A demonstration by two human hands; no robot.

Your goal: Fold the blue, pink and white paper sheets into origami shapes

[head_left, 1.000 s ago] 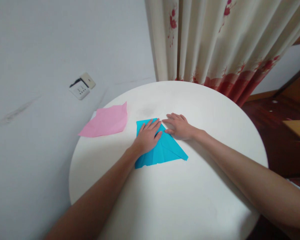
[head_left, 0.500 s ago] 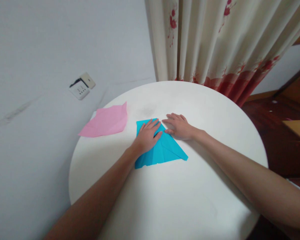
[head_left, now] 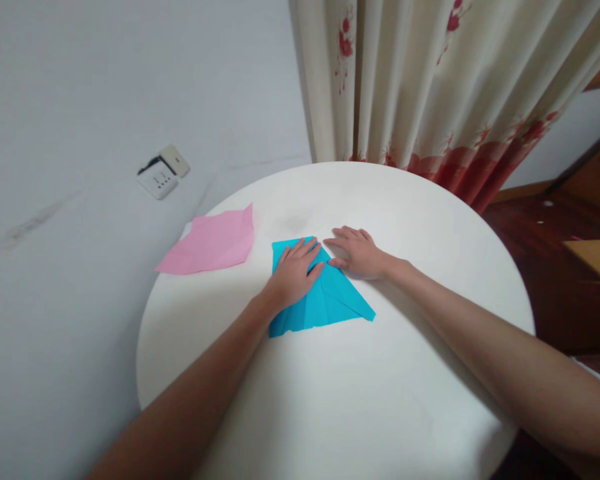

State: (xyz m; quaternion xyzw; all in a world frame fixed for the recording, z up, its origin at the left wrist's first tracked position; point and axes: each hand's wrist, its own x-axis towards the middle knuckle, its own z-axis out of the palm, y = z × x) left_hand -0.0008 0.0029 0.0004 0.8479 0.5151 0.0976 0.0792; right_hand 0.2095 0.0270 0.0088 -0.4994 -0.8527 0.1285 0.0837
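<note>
So what's everything looking like, biggest stuff first?

Okay, a plain pale bluish-white wall (head_left: 130,80) is filling the left, a cream pleated curtain with red floral print (head_left: 420,100) is hanging at upper right, and a round white table (head_left: 405,387) is taking up the middle.

And on the table?

A bright blue folded paper sheet (head_left: 340,303) is lying around the middle, narrowing at the far end and widening toward the person. A creased pink paper sheet (head_left: 213,243) is sitting apart from it, off to the left by the table's rim.

Which hand's nearer the blue one?

Left, easily. The bare left hand (head_left: 293,277) is lying palm down on top of it, fingers loosely spread and pointing to the far end, not gripping anything I can see. Most of the visible blue is spreading out to its right and nearer the person.

And the right?

The bare right hand (head_left: 355,253) is resting beside the slanting right edge, fingers extended, holding nothing visible. Its thumb tip is meeting that edge or nearly, can't tell. I'm not seeing a clear long axis, but that edge is running from the far end to the near-right corner.
</note>
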